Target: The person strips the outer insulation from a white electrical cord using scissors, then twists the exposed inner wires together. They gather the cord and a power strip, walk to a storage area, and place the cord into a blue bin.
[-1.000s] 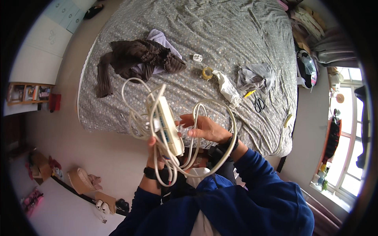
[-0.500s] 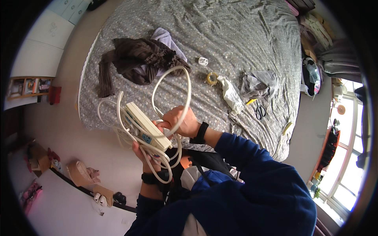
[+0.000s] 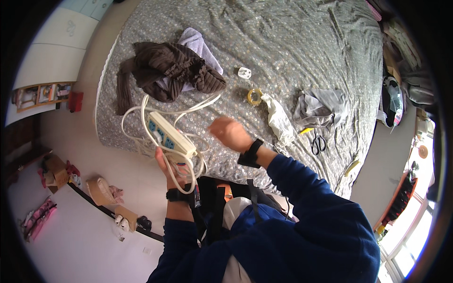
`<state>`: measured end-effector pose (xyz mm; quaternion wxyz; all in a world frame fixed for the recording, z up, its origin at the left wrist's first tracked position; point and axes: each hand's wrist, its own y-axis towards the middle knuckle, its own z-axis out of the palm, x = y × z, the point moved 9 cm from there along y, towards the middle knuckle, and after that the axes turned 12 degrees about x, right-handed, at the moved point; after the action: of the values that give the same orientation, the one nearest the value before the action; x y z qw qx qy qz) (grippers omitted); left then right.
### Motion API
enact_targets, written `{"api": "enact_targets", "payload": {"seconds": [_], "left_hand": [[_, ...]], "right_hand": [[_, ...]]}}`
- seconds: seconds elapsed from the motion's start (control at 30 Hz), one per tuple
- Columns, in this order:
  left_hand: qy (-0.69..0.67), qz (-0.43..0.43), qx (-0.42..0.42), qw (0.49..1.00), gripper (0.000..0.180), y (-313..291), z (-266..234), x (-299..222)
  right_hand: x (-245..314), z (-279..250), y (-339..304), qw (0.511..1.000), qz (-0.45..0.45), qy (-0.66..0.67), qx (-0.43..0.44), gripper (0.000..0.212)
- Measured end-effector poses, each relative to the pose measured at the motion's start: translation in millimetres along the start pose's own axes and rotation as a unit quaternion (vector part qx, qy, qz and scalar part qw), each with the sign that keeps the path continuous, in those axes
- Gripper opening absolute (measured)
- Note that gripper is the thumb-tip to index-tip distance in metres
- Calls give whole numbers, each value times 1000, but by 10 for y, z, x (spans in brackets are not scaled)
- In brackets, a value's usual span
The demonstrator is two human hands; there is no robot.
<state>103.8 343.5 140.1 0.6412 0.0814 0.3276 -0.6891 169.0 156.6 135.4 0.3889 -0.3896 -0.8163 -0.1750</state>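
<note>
power strip: cream strip [image 3: 171, 135] gripped in my left hand [image 3: 169, 166], cable [image 3: 141, 118] looped around it
right hand [image 3: 227, 133]: blurred, fingers loosely curled, holding nothing, just right of the coil
step: I judge coiling is midway
next: needs catching the slack trailing toward the brown garment [image 3: 165, 70]

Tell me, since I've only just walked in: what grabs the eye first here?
The left hand holds up a white power strip, its cord looping loosely around it, at the near edge of the grey bed. The right hand hovers empty beside it. A brown garment lies heaped on the bed beyond.
</note>
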Motion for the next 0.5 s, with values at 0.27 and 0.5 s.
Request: {"api": "enact_targets", "payload": {"seconds": [0.27, 0.5], "left_hand": [[-1, 23, 38, 999, 68, -295, -24, -335], [-53, 2, 25, 998, 72, -552, -210, -356]], "right_hand": [[-1772, -437, -251, 921, 295, -253, -40, 49], [-2065, -705, 203, 924, 326, -193, -52, 103]]}}
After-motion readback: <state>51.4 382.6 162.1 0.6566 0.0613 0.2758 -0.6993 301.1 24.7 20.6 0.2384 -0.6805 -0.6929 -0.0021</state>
